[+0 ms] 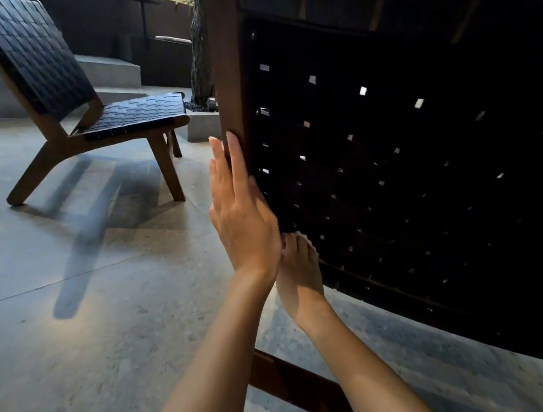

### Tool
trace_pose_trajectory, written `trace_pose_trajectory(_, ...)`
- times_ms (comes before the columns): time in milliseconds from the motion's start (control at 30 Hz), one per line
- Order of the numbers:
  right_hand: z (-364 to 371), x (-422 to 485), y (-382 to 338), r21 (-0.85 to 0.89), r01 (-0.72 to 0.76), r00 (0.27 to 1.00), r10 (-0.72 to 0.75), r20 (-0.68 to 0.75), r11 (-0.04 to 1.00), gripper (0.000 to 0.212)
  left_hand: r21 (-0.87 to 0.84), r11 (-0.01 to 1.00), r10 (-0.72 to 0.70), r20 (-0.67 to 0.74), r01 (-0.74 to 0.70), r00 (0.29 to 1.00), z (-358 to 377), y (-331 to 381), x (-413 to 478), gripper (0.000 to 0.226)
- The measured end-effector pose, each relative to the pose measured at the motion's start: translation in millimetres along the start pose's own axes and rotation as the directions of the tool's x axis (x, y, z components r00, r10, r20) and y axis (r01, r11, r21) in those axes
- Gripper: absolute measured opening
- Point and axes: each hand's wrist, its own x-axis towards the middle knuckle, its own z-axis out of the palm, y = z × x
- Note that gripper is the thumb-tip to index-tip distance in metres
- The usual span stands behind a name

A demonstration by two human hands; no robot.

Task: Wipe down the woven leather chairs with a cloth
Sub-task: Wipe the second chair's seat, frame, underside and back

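Observation:
The back of a black woven leather chair (405,175) fills the right half of the view, seen from behind and low, with light showing through gaps in the weave. My left hand (245,209) lies flat with fingers straight against its brown wooden side rail (229,72). Just below it, my right hand (300,268) presses a small white cloth (301,234) onto the lower left of the weave; only a sliver of cloth shows past the fingers. A second woven chair (71,89) stands apart on the left.
Grey stone floor (63,282) spreads out to the left and below. A wooden crossbar (301,386) of the near chair runs low at the bottom. Concrete steps (115,71), a tree trunk (203,41) and planters sit behind.

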Motion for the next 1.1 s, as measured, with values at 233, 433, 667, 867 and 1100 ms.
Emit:
trace_pose_trajectory(233, -6, -25, 44, -0.121, 0.050, 0.998, -0.054, -0.028, 0.991, 0.074, 0.065, 0.997, -0.045, 0.078, 0.040, 0.996, 11, 9, -21, 0.075)
trace_pose_trajectory(433, -14, -63, 103, -0.244, 0.125, 0.983, -0.153, -0.100, 0.962, 0.058, 0.230, 0.961, 0.089, 0.274, -0.155, 0.958, 21, -1, -61, 0.063)
trace_pose_trajectory(667, -22, -117, 189, -0.348, 0.055, 0.988, -0.102, -0.119, 0.936, 0.061, 0.112, 0.993, -0.037, 0.515, -0.025, 0.856, 59, 20, -123, 0.076)
trace_pose_trajectory(867, -51, -170, 261, -0.464, -0.097, 0.995, 0.082, -0.053, 0.880, 0.033, -0.042, 0.986, -0.106, 0.590, 0.162, 0.800, 87, 48, -151, 0.113)
trace_pose_trajectory(1100, -75, -224, 321, -0.535, -0.396, 0.883, 0.470, 0.002, 0.747, 0.063, -0.052, 0.977, -0.133, 0.616, 0.208, 0.776, 94, 60, -160, 0.141)
